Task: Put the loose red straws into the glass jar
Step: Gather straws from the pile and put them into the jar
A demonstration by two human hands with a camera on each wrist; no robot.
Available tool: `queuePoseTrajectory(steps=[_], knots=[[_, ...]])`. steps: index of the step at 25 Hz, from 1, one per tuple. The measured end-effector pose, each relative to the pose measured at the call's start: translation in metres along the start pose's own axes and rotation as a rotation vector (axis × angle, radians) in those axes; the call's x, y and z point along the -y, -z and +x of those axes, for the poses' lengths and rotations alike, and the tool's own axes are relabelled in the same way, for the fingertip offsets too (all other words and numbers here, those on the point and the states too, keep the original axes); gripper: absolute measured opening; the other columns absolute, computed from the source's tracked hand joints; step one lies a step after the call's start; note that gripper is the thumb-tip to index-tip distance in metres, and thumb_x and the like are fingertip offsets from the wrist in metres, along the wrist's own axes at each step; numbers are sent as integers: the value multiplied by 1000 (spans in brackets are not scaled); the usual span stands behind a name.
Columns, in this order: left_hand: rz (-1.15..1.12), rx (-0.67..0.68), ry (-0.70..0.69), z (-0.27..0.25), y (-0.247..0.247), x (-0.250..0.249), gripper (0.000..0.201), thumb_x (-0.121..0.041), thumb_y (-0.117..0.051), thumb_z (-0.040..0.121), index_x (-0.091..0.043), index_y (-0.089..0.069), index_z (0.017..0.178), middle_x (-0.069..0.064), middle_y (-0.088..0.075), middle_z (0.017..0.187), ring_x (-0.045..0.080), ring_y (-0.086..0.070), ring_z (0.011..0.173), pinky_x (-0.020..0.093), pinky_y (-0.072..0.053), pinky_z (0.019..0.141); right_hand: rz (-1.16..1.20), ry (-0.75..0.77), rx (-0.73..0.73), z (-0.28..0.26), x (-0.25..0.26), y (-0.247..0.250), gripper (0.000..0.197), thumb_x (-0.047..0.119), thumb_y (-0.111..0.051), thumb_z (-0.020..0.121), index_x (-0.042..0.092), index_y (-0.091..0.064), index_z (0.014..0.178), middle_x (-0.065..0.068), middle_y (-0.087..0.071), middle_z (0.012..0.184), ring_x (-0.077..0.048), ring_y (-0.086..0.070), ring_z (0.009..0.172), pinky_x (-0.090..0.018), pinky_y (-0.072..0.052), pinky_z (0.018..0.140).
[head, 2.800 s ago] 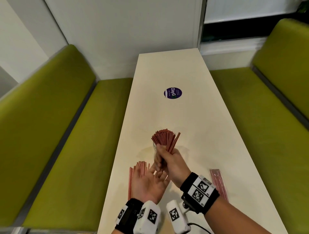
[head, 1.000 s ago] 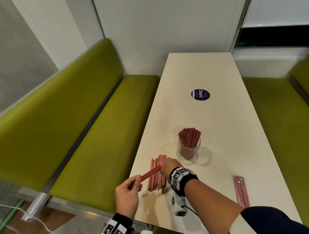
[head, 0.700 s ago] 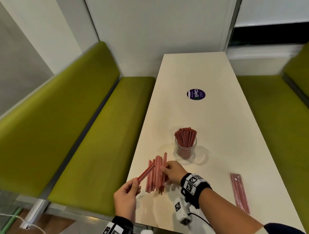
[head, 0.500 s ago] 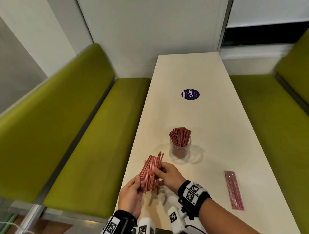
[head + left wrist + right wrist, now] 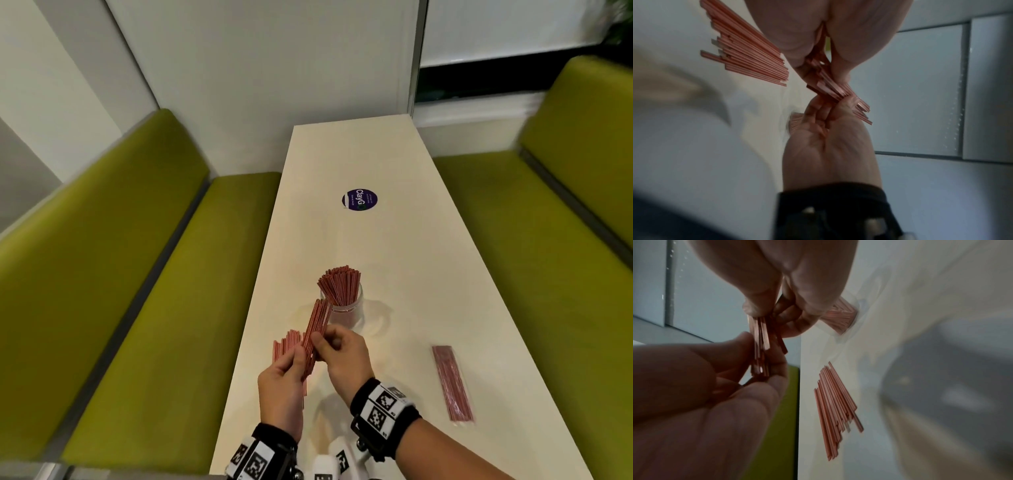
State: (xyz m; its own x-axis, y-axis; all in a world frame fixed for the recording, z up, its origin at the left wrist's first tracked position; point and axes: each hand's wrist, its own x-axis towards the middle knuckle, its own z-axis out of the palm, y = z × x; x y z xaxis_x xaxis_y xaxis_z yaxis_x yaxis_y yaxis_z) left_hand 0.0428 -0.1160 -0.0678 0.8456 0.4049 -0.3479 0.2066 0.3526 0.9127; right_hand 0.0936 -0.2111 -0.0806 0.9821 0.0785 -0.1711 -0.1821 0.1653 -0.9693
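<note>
A glass jar (image 5: 343,313) packed with upright red straws (image 5: 339,285) stands mid-table. Just in front of it, both hands hold a bundle of red straws (image 5: 315,327) above the table, its top end leaning toward the jar. My left hand (image 5: 297,357) pinches the bundle's lower part and my right hand (image 5: 320,342) pinches it slightly higher. In the wrist views the bundle (image 5: 830,88) (image 5: 760,340) is pinched between fingers and thumbs. More loose red straws (image 5: 285,345) (image 5: 835,407) lie flat near the table's left edge, partly hidden by the left hand.
A sealed packet of red straws (image 5: 452,383) lies on the table at the right. A round purple sticker (image 5: 359,199) sits farther up the table (image 5: 394,257). Green benches (image 5: 154,291) run along both sides.
The right hand took straws from the flat pile and joined them with those in the left hand. Both hands now hold one bundle raised off the table, nearer the jar.
</note>
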Motion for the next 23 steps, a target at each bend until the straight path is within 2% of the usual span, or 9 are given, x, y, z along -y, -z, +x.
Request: queuePoseTrajectory(steps=[2,5,8,11,13,15,19,21,23], knots=[[156,80,-85,0,-2,-5,22,-11,-63,95,-21,-82,89,8,-78,93,21,-66,90,36,-51,88,59,-18,-1,6,5,9,7,5,-69,90,2,-70,97,-11,-69,70,-18,-66,67,-36,-60,71],[403,149,-224,3,-4,-13,18,-11,-69,92,-22,-81,97,3,-80,83,14,-65,78,37,-57,82,148,-66,74,12,16,21,15,0,-69,89,-4,-72,103,-7,-67,68,-18,-67,66,-34,-61,72],[670,172,-413,5,-9,-23,18,-15,-71,90,-23,-81,77,1,-71,61,10,-58,59,32,-52,65,167,-92,139,18,20,29,20,1,-71,87,-7,-71,105,-11,-69,71,-22,-68,69,-35,-60,71],[858,208,-544,6,-11,-27,22,-19,-71,90,-20,-76,69,0,-65,54,15,-57,54,28,-45,55,139,-114,235,24,23,37,15,0,-69,89,-3,-72,103,-14,-68,75,-21,-68,70,-34,-60,71],[965,237,-564,9,-11,-26,20,-22,-69,91,-20,-76,73,0,-64,55,14,-56,53,30,-46,55,127,-157,331,25,25,40,11,0,-61,95,3,-70,101,-13,-69,78,-20,-68,71,-33,-59,71],[1072,279,-562,10,-12,-25,19,-23,-66,93,-20,-77,77,-2,-66,61,9,-56,55,29,-47,59,105,-217,391,26,22,37,14,2,-50,101,5,-63,102,-11,-65,78,-18,-65,65,-31,-56,64],[1218,305,-544,15,-17,-24,21,-21,-61,95,-17,-76,80,-2,-64,65,7,-51,55,25,-42,61,21,-274,371,28,9,25,16,7,-36,107,8,-49,98,-8,-54,69,-20,-50,51,-32,-45,49],[1189,295,-517,17,-19,-23,18,-21,-63,93,-25,-76,82,-5,-65,63,7,-54,54,27,-47,61,27,-282,324,30,7,23,18,9,-36,107,8,-48,94,-9,-51,68,-21,-49,52,-33,-43,49],[987,249,-440,15,-20,-22,21,-19,-69,90,-39,-74,93,-8,-71,64,2,-63,59,21,-53,63,57,-287,242,35,8,24,21,9,-35,107,5,-50,93,-11,-55,73,-22,-54,58,-34,-45,52]])
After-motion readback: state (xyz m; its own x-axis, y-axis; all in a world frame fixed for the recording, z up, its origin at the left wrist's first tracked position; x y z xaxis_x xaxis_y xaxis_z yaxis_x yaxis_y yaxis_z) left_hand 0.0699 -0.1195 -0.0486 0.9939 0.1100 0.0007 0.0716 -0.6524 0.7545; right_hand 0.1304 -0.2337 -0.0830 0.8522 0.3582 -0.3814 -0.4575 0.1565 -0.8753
